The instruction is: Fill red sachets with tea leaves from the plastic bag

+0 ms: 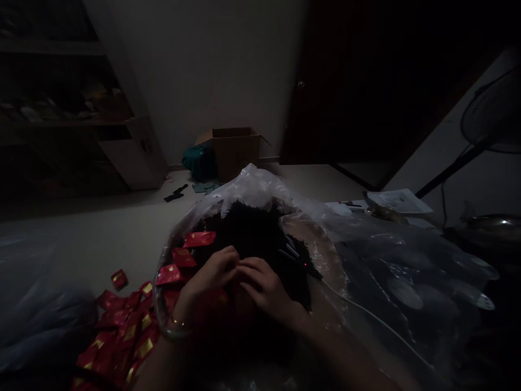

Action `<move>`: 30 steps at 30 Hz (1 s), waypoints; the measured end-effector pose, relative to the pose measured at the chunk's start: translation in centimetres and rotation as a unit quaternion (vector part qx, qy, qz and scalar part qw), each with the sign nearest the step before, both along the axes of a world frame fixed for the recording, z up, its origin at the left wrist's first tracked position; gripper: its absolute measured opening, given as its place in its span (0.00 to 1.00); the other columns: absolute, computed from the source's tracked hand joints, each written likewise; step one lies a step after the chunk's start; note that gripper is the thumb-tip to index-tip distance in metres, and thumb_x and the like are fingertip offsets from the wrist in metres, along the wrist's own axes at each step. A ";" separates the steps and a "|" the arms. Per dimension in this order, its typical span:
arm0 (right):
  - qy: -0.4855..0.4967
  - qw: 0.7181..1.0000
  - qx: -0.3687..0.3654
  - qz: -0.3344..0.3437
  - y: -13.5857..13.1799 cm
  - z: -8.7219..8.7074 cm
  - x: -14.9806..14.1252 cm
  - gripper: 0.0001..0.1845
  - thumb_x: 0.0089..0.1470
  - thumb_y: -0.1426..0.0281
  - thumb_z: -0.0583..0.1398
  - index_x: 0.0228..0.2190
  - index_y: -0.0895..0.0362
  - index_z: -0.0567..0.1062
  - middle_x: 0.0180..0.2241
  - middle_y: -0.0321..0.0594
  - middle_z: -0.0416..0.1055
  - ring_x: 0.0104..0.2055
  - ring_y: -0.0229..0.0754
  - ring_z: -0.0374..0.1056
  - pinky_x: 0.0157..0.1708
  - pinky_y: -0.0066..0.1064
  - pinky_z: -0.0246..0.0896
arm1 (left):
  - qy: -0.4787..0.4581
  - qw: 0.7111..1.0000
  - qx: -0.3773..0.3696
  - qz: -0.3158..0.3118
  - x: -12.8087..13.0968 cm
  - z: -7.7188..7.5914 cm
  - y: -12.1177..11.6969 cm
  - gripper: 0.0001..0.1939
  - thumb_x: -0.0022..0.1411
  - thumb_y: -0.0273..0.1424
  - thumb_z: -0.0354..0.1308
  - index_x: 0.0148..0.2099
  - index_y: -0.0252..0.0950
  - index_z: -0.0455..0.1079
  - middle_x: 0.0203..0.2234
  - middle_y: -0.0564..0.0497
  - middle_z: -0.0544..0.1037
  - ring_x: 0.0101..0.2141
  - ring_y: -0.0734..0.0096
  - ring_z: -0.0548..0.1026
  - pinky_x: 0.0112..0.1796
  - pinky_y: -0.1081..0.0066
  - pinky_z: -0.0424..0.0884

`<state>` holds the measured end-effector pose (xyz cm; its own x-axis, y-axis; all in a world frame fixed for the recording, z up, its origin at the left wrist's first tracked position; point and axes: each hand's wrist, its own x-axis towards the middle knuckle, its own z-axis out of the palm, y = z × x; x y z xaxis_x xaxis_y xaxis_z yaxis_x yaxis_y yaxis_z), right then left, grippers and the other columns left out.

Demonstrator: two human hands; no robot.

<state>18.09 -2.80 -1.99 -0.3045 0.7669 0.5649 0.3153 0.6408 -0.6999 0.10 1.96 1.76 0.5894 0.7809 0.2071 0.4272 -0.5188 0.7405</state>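
At the far left, a shelving unit [75, 124] holds small items, too dark to name. Below it, partly blurred, lies a sheet of clear plastic [28, 271]. Next comes a pile of red packets [116, 320] with gold patches, heaped beside a broad, plastic-lined container; a single red packet [119, 279] lies on the floor [140, 231] just beyond the pile. Farther back on the floor are a black strip [176, 194], a teal bundle [199, 162] and an open cardboard box [238, 153] near the wall [203, 65].

Inside the container's left rim, several upper packets [199, 239] lie against a black heap [252, 228] of loose, shredded-looking material. The left hand [217, 269], with a bracelet [178, 323] at its wrist, reaches over the packets with its fingers bent. Its fingertips meet those of the right hand [264, 285] above the heap's near part; whether they pinch anything between them cannot be told.

Right of the hands, a black two-armed tool [311, 269] with a small red light rests on the heap, its arms apart, and a white cord [374, 315] runs from it over clear plastic film [407, 290]. Behind stand a dark door [358, 81] and, at the far right, a fan [494, 117].
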 end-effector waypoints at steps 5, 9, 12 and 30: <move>0.001 0.999 0.031 -0.037 -0.1 0.4 0.1 0.16 0.51 0.78 0.59 0.41 0.52 0.74 0.34 0.41 0.71 0.40 0.45 0.65 0.39 0.38 0.66 | -0.089 0.993 -0.059 -0.044 0.8 -0.4 0.0 0.14 0.56 0.36 0.61 0.24 0.34 0.63 0.30 0.52 0.68 0.30 0.73 0.66 0.32 0.74 0.63; -0.023 0.998 -0.046 -0.044 -0.4 0.9 0.4 0.11 0.47 0.77 0.63 0.35 0.55 0.74 0.33 0.39 0.67 0.34 0.41 0.64 0.33 0.32 0.66 | -0.174 0.975 -0.132 -0.049 1.6 -0.9 -0.2 0.22 0.53 0.42 0.63 0.20 0.34 0.59 0.23 0.53 0.67 0.27 0.74 0.65 0.29 0.74 0.61; -0.062 0.993 -0.089 -0.041 -0.4 1.0 0.7 0.08 0.45 0.73 0.67 0.30 0.56 0.75 0.31 0.37 0.67 0.31 0.39 0.63 0.30 0.29 0.64 | -0.179 0.973 -0.138 -0.046 2.4 -1.1 -0.5 0.24 0.53 0.43 0.62 0.18 0.34 0.57 0.21 0.53 0.66 0.27 0.73 0.66 0.29 0.73 0.62; -0.109 0.985 0.129 0.029 -0.2 -0.2 0.6 0.08 0.58 0.71 0.56 0.31 0.55 0.76 0.23 0.38 0.71 0.29 0.42 0.64 0.31 0.34 0.63 | -0.178 0.983 -0.029 0.031 3.9 -1.1 -1.2 0.34 0.47 0.61 0.56 0.14 0.36 0.53 0.19 0.53 0.60 0.26 0.70 0.60 0.29 0.68 0.59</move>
